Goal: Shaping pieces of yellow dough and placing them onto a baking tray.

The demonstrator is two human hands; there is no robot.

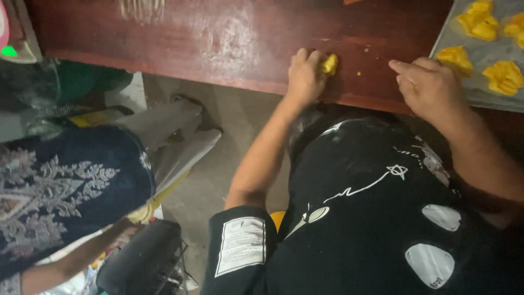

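Under the left hand [304, 76] a yellow lump [329, 64] on the dark red-brown worktop [218, 38]; beyond the right hand [428, 87], yellow pieces [503, 76] on a grey tray [483, 54].

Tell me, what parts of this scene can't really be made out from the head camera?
- Yellow piece: mostly covered by the left hand, so its shape is unclear.
- Grey tray: cut off by the top and right edges, so its yellow lumps cannot be counted.
- Right hand: its fingertip contact with the wooden table is too blurred to judge.
- Pale strands: cut off by the top edge.
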